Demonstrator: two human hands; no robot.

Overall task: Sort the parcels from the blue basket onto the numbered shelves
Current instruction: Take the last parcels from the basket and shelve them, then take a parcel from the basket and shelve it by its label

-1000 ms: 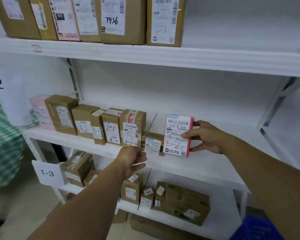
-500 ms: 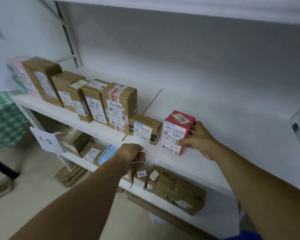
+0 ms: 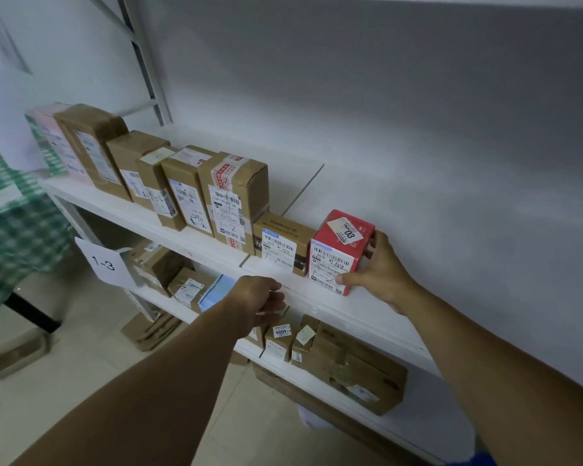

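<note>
- Red parcel stands upright on the white middle shelf, near the front edge. It is at the right end of a row of parcels, just beside a small brown box; I cannot tell whether the two touch.
- Its front carries a white shipping label with barcodes, print that looks like "M1 A218", and a handwritten "1-2". A sticker on its top reads "03".
- The small brown box bears a similar barcode label, whose print is too small to read with certainty.
- Left of that box, a taped brown box has red-and-white tape over its top and "1-2" handwritten on its label. The tall box next to it is also marked "1-2".
- A white paper sign reading "1-3" hangs at the left end of the lower shelf. One small parcel on that shelf has a sticker reading "4004".
- The right hand reaches in from the right. Its thumb lies on the lower front corner of the label and its fingers wrap round the parcel's far side, clamped on it.
- The left hand is stretched forward, back upward, in front of the middle shelf's edge below the small brown box. Its fingers are loosely curled and hold nothing.
</note>
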